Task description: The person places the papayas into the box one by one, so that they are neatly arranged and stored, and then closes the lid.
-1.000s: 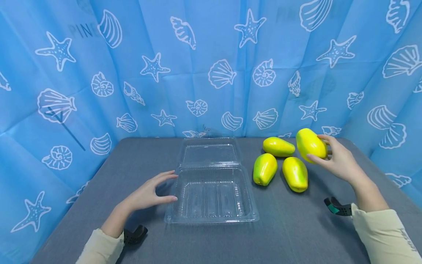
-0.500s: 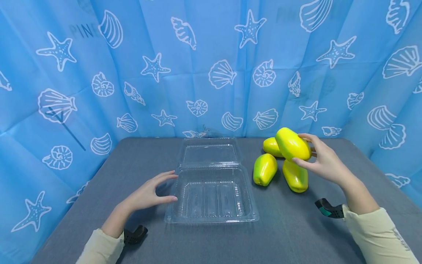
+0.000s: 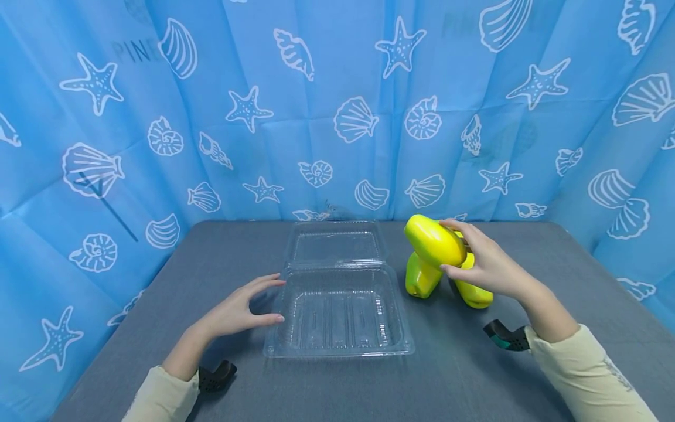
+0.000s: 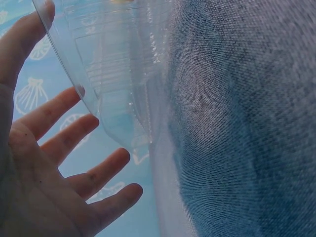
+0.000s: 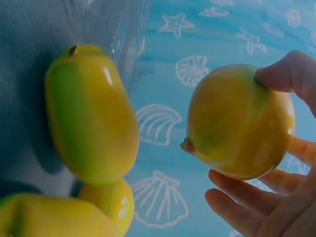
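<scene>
My right hand [image 3: 490,264] holds a yellow-green papaya [image 3: 435,241] between thumb and fingers, raised above the table. In the right wrist view this papaya [image 5: 239,121] shows its small brown stem end. Below it on the table lie a papaya [image 3: 419,280] at the left and another papaya [image 3: 476,291] at the right, both partly covered. A third one behind is almost hidden by the raised fruit and the hand. At the left edge of a clear plastic clamshell box [image 3: 337,319], my left hand [image 3: 237,308] has its thumb and fingers spread, fingertips at the rim.
The clamshell's lid [image 3: 337,246] lies folded back, away from me. A grey cloth covers the table [image 3: 337,390]. Behind it hangs a blue curtain [image 3: 295,140] printed with white shells and starfish. Black wrist mounts [image 3: 217,375] sit below both forearms.
My right hand has carried the papaya leftward, from the right of the group to over the left papaya. My left hand and the clamshell box stay where they were.
</scene>
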